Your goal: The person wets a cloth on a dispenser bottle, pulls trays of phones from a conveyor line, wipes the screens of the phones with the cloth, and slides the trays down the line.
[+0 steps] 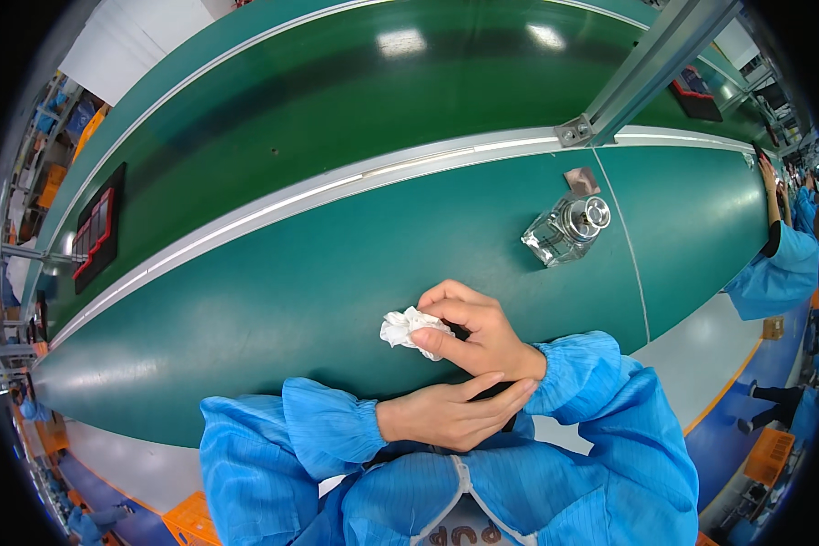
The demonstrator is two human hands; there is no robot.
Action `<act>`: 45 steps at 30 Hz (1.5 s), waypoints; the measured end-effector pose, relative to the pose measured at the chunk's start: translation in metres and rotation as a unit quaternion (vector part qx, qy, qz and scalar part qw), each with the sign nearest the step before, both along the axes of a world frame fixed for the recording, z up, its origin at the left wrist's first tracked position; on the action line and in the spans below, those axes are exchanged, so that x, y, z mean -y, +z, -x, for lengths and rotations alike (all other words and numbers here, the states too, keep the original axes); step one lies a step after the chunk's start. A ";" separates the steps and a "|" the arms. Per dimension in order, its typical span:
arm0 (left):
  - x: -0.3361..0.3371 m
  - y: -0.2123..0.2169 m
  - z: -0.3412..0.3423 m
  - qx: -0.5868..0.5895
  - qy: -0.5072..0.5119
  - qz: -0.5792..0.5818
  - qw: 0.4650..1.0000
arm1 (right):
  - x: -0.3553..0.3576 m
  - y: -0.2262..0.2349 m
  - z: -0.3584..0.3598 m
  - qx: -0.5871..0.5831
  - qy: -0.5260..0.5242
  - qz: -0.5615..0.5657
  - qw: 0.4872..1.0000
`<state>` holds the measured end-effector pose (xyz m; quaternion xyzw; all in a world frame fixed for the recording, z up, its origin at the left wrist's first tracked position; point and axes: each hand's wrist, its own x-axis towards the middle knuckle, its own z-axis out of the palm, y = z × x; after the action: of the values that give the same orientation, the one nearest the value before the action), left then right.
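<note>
In my right hand (pixel 482 332) is a crumpled white tissue (pixel 408 329), pinched between thumb and fingers just above the green tabletop. My left hand (pixel 455 414) lies across in front of me near the table's front edge, its fingers stretched out toward my right wrist and seeming to touch it. Nothing shows in the left hand. Beyond my right hand stands a clear glass bottle (pixel 552 235) with a shiny silver neck fitting. Just behind it lies a small brownish-grey square piece (pixel 581 180).
A metal rail (pixel 364 176) divides the green tabletop (pixel 246 291) from a darker green belt (pixel 291 118). A metal post (pixel 660 68) rises behind the bottle. Black trays with red pieces (pixel 97 227) sit on the belt. At far right another person's arm (pixel 773 196) reaches over the table.
</note>
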<state>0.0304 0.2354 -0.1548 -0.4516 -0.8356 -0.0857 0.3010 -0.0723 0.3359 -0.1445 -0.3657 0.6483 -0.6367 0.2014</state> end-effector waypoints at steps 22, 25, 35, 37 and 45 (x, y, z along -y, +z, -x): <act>0.009 -0.004 0.003 0.068 -0.033 -0.032 0.997 | -0.002 -0.002 -0.001 -0.022 0.029 -0.015 0.999; 0.010 -0.004 0.003 0.072 -0.035 -0.030 0.996 | -0.002 -0.002 -0.001 -0.022 0.032 -0.018 0.999; 0.009 -0.004 0.001 0.066 -0.028 -0.028 0.997 | -0.003 -0.002 -0.003 -0.034 0.034 -0.015 0.999; 0.008 -0.004 0.000 0.067 -0.027 -0.024 0.997 | -0.004 -0.002 -0.003 -0.026 0.039 -0.019 0.999; 0.006 -0.004 0.002 0.068 -0.031 -0.028 0.997 | -0.006 -0.001 -0.001 -0.030 0.037 -0.019 0.999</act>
<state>0.0279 0.2298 -0.1592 -0.4616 -0.8370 -0.1493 0.2531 -0.0718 0.3420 -0.1454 -0.4045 0.6520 -0.6054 0.2116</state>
